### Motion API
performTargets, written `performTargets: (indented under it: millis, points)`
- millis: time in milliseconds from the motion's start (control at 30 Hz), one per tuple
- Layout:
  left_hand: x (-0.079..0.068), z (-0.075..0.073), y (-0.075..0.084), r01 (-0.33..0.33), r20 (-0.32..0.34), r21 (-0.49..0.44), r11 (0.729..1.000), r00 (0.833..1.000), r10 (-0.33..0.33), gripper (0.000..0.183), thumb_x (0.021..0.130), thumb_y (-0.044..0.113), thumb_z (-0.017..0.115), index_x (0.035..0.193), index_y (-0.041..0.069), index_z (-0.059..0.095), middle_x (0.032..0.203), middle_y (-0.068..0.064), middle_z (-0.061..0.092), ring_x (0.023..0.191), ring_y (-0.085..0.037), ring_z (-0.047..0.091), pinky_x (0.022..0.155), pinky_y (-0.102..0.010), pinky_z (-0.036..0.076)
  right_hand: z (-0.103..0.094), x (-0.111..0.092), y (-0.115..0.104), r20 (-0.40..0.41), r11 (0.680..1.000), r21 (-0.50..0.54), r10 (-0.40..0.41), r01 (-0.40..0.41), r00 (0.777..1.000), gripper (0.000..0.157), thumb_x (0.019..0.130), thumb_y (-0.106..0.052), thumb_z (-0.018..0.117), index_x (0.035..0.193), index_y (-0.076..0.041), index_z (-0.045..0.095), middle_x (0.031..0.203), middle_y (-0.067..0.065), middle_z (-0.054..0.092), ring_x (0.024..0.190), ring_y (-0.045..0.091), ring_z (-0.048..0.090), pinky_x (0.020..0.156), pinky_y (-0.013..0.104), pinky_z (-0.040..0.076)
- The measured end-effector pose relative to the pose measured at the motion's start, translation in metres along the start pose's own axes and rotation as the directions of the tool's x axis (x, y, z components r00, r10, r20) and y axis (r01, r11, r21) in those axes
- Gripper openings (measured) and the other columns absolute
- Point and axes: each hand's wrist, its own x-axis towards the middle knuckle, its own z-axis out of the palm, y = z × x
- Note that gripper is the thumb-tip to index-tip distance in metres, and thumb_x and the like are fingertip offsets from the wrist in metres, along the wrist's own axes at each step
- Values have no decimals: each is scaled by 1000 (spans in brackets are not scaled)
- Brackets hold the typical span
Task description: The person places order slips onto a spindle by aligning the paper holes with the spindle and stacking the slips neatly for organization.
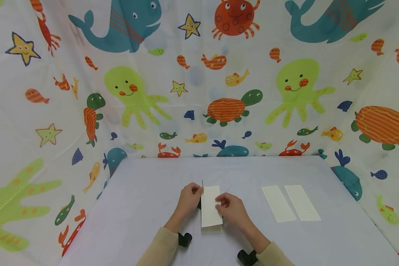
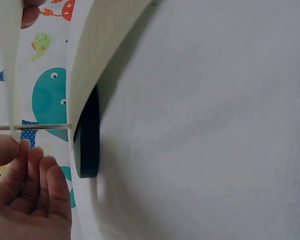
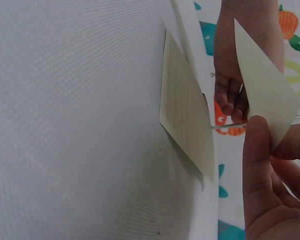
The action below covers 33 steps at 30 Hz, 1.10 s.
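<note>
Pinching pale paper (image 1: 211, 208), hands (image 1: 188, 196) (image 1: 233, 209), thin rod (image 2: 42, 127), black base (image 2: 88, 145)

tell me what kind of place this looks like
Probably a makeshift tabletop work booth, though the wider room is hidden: a curtain printed with sea animals hangs behind and beside a white table, where two paper slips lie side by side.

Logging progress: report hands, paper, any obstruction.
Left hand, right hand pinching upper paper. Spike near its edge, piercing unclear. Nothing visibly in the way.
</note>
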Motion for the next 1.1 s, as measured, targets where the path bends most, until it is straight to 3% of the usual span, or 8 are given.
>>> performTargets:
  millis: [300,533,833,1100]
  points:
    - [1,3,-7,-27,16,95,995,1000,26,10,97,13,66,90,6,66,79,-1,59,71,-15,52,62,-29,45,3,-2,1,33,997,-55,-51,53,998,12,85,0,74,96,-3,71,75,-3,54,64,10,49,53,23,42]
    - [2,2,-8,-107,38,169,980,994,102,10,96,11,66,87,6,66,77,-1,58,69,-14,51,61,-30,45,3,-3,1,71,997,-74,-30,35,997,13,85,0,72,97,-2,70,74,0,52,61,13,48,50,26,41]
    - [3,4,-9,-131,74,243,961,990,116,9,94,9,64,85,6,65,78,-1,56,70,-14,51,61,-30,45,5,-3,5,105,988,-150,-29,45,994,15,83,3,72,97,-1,69,71,-1,51,59,12,46,51,25,39]
    - [2,5,-6,-111,79,282,953,993,92,11,94,9,66,84,6,63,78,-2,54,71,-16,51,63,-31,45,6,-3,8,133,980,-189,-30,55,991,15,84,3,69,98,0,67,68,-2,51,56,9,45,49,23,38]
